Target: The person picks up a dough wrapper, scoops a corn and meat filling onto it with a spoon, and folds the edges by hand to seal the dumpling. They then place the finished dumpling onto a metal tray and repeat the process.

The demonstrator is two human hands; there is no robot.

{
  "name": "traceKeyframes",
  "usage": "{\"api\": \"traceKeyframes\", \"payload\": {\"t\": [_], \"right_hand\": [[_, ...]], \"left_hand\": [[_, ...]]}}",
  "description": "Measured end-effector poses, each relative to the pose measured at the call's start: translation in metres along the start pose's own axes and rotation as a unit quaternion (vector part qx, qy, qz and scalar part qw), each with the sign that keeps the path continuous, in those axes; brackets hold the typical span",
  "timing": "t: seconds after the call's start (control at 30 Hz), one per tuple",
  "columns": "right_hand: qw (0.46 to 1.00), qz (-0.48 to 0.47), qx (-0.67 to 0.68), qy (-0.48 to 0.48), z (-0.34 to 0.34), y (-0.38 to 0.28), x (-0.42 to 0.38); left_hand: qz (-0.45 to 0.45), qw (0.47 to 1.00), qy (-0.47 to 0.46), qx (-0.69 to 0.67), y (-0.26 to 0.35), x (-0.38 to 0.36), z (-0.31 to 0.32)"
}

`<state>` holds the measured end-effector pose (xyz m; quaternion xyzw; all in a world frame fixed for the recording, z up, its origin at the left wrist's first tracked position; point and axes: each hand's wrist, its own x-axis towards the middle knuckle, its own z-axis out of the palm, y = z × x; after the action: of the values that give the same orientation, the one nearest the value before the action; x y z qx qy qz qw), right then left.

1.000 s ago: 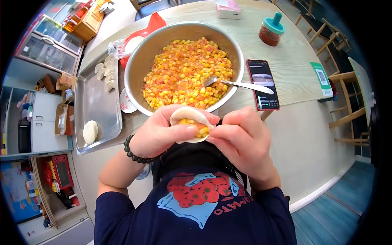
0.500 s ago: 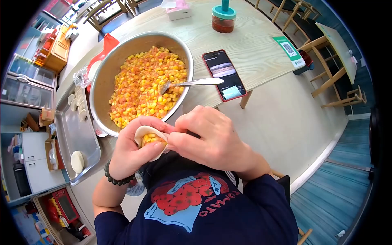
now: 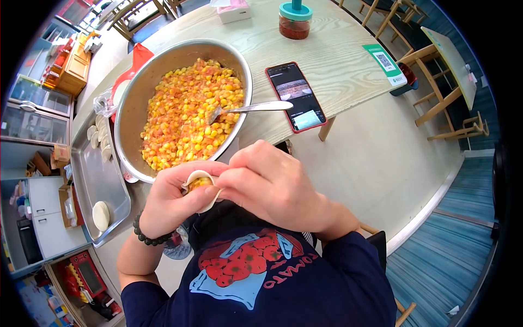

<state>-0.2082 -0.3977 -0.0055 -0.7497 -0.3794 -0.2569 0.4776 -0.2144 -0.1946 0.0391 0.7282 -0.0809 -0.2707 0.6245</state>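
Between my hands is a dumpling point(image 3: 199, 183), a pale dough wrapper folded around corn filling, its opening partly showing. My left hand point(image 3: 173, 195) cups it, thumb and fingers closed around the sides. Pinched on the wrapper's right edge are the fingers of my right hand point(image 3: 275, 188). Just beyond my hands stands a big metal bowl point(image 3: 129, 128) of corn and reddish minced filling point(image 3: 190, 117). A spoon point(image 3: 256, 107) rests in the filling, its handle reaching over the rim. To the left lies a metal tray point(image 3: 103, 182) with a stack of round wrappers point(image 3: 101, 216) and several finished dumplings point(image 3: 101, 136).
A phone point(image 3: 297, 95) with a lit screen lies right of the bowl. Farther back are a jar with a teal lid point(image 3: 295, 22), a tissue box point(image 3: 233, 11) and a green QR-code card point(image 3: 384, 64). A red bag point(image 3: 139, 59) sits behind the bowl. Chairs point(image 3: 441, 82) stand at the right.
The wrapper's opening has become narrower as my fingers press its edges together. My right hand has shifted slightly left, and the whole view has moved a little.
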Motion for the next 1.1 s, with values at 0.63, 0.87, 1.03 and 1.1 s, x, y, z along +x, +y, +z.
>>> {"api": "traceKeyframes", "payload": {"t": [0.63,0.87,1.03,1.1], "right_hand": [[1.000,0.020,-0.006,-0.003,-0.009,0.003,-0.007],[0.998,0.050,-0.008,-0.028,-0.014,0.002,-0.005],[0.998,0.046,-0.039,-0.025,-0.011,0.001,0.000],[0.998,0.044,-0.037,-0.033,-0.012,0.003,-0.001]], "left_hand": [[-0.007,0.997,-0.081,-0.003,0.011,0.009,0.002],[-0.072,0.994,-0.059,-0.056,0.016,0.012,0.007],[0.079,0.986,-0.090,0.114,0.003,0.017,0.004],[0.079,0.975,-0.118,0.171,0.009,0.016,0.001]]}}
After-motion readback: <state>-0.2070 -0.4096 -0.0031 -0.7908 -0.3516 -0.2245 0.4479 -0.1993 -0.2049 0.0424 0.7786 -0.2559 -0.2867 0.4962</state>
